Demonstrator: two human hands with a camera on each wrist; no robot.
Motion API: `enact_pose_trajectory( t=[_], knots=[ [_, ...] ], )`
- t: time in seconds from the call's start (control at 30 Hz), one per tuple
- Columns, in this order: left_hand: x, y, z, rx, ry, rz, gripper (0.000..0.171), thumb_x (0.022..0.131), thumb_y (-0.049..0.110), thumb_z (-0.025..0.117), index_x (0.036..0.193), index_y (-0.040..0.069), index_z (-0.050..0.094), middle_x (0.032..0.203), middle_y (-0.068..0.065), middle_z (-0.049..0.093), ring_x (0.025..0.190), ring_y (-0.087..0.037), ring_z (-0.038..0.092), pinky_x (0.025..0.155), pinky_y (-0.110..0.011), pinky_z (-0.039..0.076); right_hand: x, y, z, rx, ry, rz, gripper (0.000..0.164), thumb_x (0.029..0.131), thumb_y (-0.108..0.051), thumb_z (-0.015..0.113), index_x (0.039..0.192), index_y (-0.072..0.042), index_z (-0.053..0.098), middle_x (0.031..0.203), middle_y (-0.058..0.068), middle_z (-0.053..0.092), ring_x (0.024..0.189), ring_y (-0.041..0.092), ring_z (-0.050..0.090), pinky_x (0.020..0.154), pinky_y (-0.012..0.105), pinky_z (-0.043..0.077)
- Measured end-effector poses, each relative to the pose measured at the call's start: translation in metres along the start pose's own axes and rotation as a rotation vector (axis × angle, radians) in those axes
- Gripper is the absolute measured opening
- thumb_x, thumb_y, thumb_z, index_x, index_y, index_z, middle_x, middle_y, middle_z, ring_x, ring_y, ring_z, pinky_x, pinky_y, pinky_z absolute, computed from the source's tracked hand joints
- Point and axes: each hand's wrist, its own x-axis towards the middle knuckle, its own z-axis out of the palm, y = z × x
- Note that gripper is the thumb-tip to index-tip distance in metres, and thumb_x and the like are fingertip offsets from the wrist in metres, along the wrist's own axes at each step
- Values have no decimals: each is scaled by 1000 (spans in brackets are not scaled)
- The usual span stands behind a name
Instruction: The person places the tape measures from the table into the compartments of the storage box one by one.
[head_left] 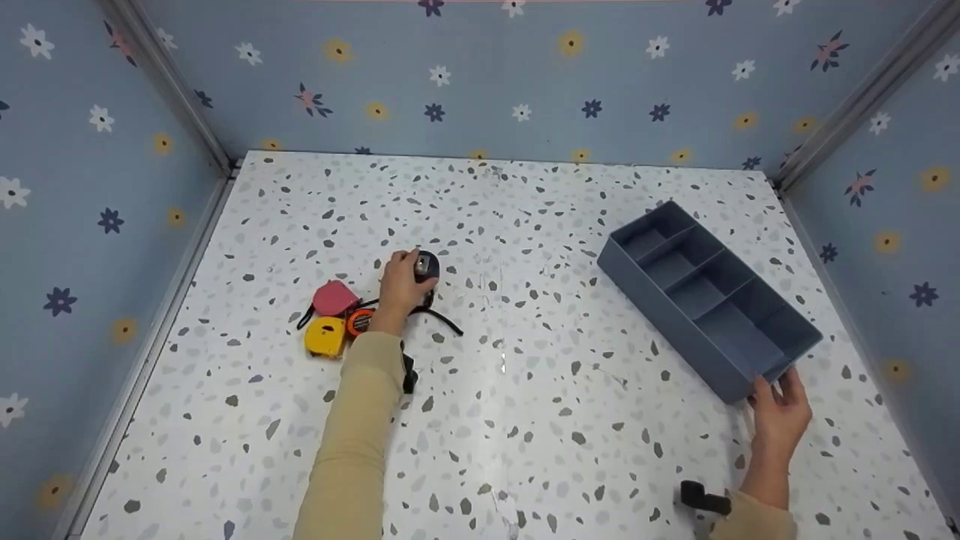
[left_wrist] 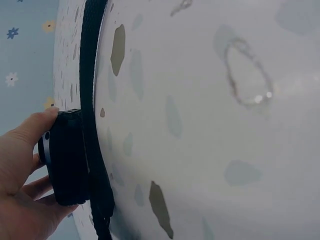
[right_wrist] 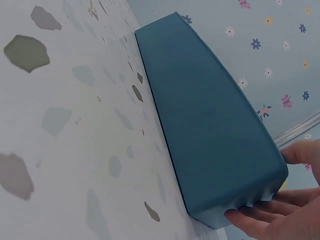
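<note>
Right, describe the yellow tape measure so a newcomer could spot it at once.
On the speckled tabletop, look left of the divided box to the pink tape measure. The yellow tape measure lies just nearer the viewer; no neighbour shares its yellow case.

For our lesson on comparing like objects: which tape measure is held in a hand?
The black tape measure, gripped by the left hand. The pink one, yellow one and orange-and-black one lie ungripped on the table.
</note>
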Motion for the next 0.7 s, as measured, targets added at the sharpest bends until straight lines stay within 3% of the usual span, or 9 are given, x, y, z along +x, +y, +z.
enact_pose_trajectory(
  t=[0.13,0.33,0.7],
  knots=[
    [0,-1,1,-1,10,6,64,81,23,65,132,-3,37,127,-24,37,116,-37,36,97,-43,31,6,9,-4,140,-15,39,55,81,-13,65,130,-24,44,138,3,35,114,16,47,62,14,48],
    [0,-1,2,0,23,14,64,80,22,66,132,-3,37,126,-24,38,115,-36,37,96,-43,32,4,7,-7,259,-18,84,51,81,-5,62,127,-20,49,138,3,36,118,17,43,61,16,49],
    [1,-2,2,-2,14,15,64,81,23,65,132,-3,37,127,-24,37,116,-35,36,97,-42,31,3,4,-9,219,-45,86,51,84,-3,55,131,-19,43,138,4,35,121,17,39,60,14,48]
  ],
)
